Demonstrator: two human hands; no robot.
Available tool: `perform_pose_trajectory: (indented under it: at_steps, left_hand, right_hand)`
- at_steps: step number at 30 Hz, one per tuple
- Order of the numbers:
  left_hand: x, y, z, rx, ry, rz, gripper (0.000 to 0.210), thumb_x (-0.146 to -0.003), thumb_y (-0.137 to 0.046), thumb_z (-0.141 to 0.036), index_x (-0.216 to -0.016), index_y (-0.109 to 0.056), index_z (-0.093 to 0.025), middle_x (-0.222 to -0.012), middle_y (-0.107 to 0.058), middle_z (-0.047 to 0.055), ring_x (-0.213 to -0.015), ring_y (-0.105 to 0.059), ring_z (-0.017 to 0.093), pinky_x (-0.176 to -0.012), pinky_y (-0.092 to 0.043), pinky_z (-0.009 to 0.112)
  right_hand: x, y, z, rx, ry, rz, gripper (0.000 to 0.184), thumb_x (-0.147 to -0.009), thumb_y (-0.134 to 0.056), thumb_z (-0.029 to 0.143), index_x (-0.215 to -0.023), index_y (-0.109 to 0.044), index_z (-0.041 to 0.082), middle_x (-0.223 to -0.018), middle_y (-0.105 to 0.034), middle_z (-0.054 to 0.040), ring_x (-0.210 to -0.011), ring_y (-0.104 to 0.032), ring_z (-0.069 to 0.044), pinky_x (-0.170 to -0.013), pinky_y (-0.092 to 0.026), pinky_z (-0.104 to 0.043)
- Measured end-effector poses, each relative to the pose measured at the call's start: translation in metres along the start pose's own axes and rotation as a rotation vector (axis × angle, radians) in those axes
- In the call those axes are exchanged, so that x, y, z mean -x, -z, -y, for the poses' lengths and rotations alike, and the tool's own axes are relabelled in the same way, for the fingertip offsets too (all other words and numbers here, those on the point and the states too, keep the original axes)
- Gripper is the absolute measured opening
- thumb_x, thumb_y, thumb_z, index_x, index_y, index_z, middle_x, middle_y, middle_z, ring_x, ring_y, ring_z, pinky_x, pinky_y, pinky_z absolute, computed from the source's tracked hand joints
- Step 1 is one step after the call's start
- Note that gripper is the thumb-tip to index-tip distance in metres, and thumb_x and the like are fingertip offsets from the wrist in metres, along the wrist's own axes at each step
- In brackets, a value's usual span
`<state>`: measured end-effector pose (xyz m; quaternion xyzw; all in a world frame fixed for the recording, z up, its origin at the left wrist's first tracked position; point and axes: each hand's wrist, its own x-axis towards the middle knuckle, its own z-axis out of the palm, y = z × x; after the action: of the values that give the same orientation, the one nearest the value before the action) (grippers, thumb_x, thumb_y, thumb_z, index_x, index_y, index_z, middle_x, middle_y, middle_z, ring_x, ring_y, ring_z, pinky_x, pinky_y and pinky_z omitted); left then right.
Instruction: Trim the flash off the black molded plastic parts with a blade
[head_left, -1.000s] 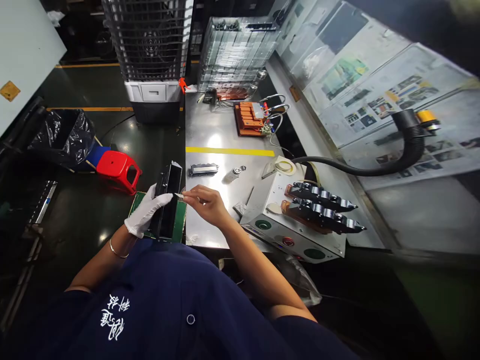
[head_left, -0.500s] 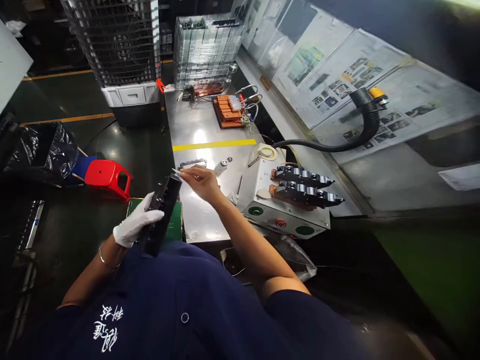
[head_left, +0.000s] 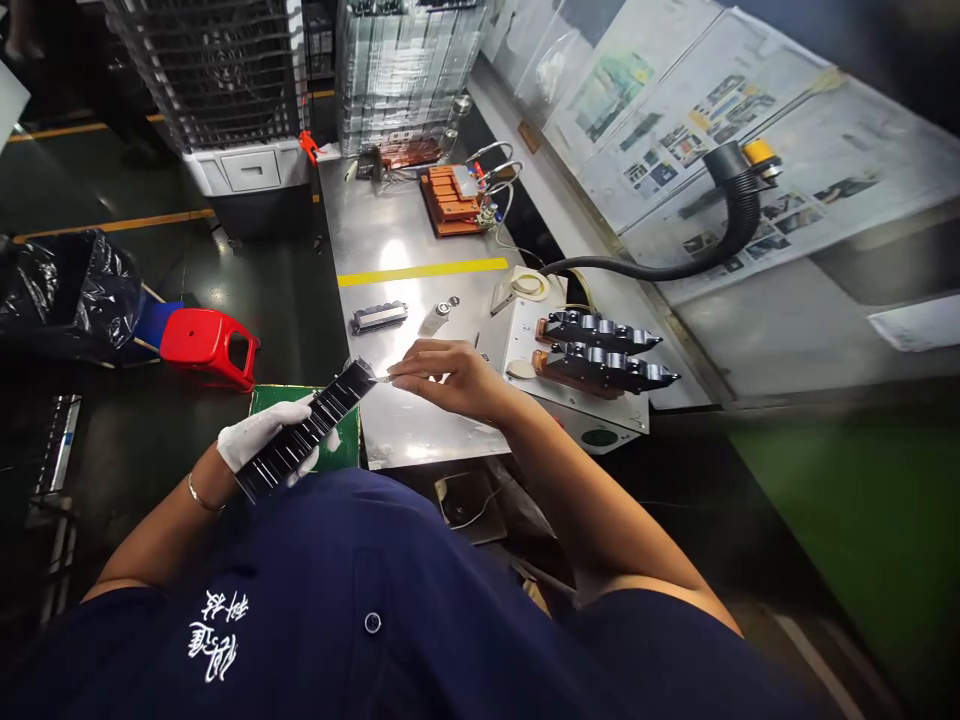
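My left hand (head_left: 255,436), in a white glove, is closed around a long black slotted part (head_left: 306,430). The part is tilted, its far end up and to the right, with its row of thin slots facing me. At that far end my bare right hand (head_left: 461,378) pinches a thin, light-coloured tool (head_left: 383,379), whose tip meets the part's end; its exact kind is too small to tell. Beyond my hands, a dark part with a pale strip along it (head_left: 379,317) lies on the metal bench (head_left: 420,435). Beside that part is a small whitish bottle (head_left: 435,319).
At right stands a metal control box (head_left: 517,345) bearing two rows of black parts (head_left: 600,365). An orange fixture (head_left: 452,203) with hoses sits further back, near stacked clear trays (head_left: 409,80). A green box (head_left: 343,452) and a red stool (head_left: 206,345) are left of the bench.
The black part has turned so its slotted face shows. My right hand has shifted right with the thin tool, uncovering the part on the bench. The whole view has moved slightly.
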<state>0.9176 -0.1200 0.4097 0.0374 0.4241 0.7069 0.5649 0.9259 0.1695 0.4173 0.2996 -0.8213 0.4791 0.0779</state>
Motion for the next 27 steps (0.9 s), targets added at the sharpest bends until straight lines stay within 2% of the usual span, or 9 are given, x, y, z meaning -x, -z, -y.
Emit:
perform_pose_trajectory:
  at_steps: [7,13,16,19,21,24,25,27]
  left_hand:
    - [0.000,-0.006,-0.007,-0.030,0.097,-0.029,0.040,-0.081,-0.056,-0.047,-0.105,-0.055,-0.016,-0.083,-0.066,0.007,-0.049,-0.059,0.014,-0.038,-0.047,0.024]
    - [0.001,-0.008,-0.002,-0.060,0.195,-0.035,0.044,-0.079,-0.059,-0.046,-0.114,-0.054,-0.019,-0.081,-0.065,0.005,-0.050,-0.059,0.014,-0.040,-0.046,0.024]
    - [0.002,-0.010,0.002,-0.082,0.271,-0.004,0.040,-0.080,-0.055,-0.048,-0.103,-0.060,-0.015,-0.073,-0.065,0.006,-0.048,-0.057,0.014,-0.040,-0.042,0.024]
    - [0.001,-0.012,0.006,-0.069,0.315,0.023,0.048,-0.081,-0.047,-0.055,-0.085,-0.065,-0.011,-0.058,-0.059,0.007,-0.043,-0.050,0.013,-0.037,-0.036,0.023]
    - [-0.001,-0.013,0.010,-0.040,0.295,0.036,0.054,-0.081,-0.044,-0.060,-0.081,-0.065,-0.010,-0.055,-0.057,0.007,-0.041,-0.048,0.012,-0.036,-0.033,0.023]
    - [-0.005,-0.015,0.013,-0.018,0.176,-0.017,0.046,-0.081,-0.050,-0.056,-0.095,-0.061,-0.013,-0.068,-0.062,0.006,-0.044,-0.052,0.013,-0.037,-0.036,0.023]
    - [-0.006,-0.016,0.013,-0.024,0.141,-0.053,0.043,-0.081,-0.053,-0.053,-0.101,-0.059,-0.016,-0.073,-0.063,0.005,-0.047,-0.054,0.013,-0.039,-0.038,0.023]
    - [-0.007,-0.017,0.011,-0.058,0.090,-0.123,0.040,-0.081,-0.058,-0.047,-0.112,-0.055,-0.021,-0.081,-0.063,0.004,-0.051,-0.056,0.012,-0.044,-0.041,0.022]
  right_hand:
    - [0.000,0.012,-0.004,0.013,-0.036,0.137,0.022,-0.088,-0.062,0.037,-0.094,-0.076,0.021,-0.079,-0.071,-0.0063,-0.066,-0.061,-0.015,-0.060,-0.048,-0.029]
    - [-0.007,0.015,-0.012,-0.026,-0.046,0.295,0.028,-0.087,-0.061,0.042,-0.092,-0.076,0.019,-0.076,-0.069,-0.0056,-0.062,-0.059,-0.012,-0.057,-0.045,-0.026]
    - [-0.008,0.012,-0.017,-0.045,-0.041,0.299,0.027,-0.086,-0.063,0.043,-0.089,-0.077,0.020,-0.077,-0.070,-0.0056,-0.066,-0.061,-0.014,-0.061,-0.047,-0.027]
    - [-0.003,0.000,-0.022,-0.085,-0.050,0.185,0.026,-0.084,-0.065,0.045,-0.087,-0.076,0.021,-0.078,-0.070,-0.0059,-0.068,-0.062,-0.015,-0.063,-0.048,-0.029]
    - [0.002,-0.013,-0.022,-0.117,-0.082,0.024,0.029,-0.084,-0.064,0.047,-0.085,-0.075,0.021,-0.077,-0.070,-0.0059,-0.068,-0.062,-0.016,-0.063,-0.049,-0.030]
    - [0.007,-0.032,-0.017,-0.126,-0.215,-0.300,0.038,-0.088,-0.054,0.053,-0.084,-0.071,0.019,-0.069,-0.065,-0.0034,-0.060,-0.057,-0.013,-0.057,-0.046,-0.028]
    - [0.008,-0.036,-0.014,-0.116,-0.262,-0.362,0.041,-0.090,-0.050,0.054,-0.081,-0.069,0.018,-0.065,-0.062,-0.0019,-0.056,-0.054,-0.012,-0.053,-0.044,-0.026]
    - [0.010,-0.041,-0.005,-0.072,-0.307,-0.346,0.045,-0.093,-0.044,0.053,-0.073,-0.063,0.018,-0.059,-0.055,0.0006,-0.051,-0.049,-0.010,-0.050,-0.040,-0.024]
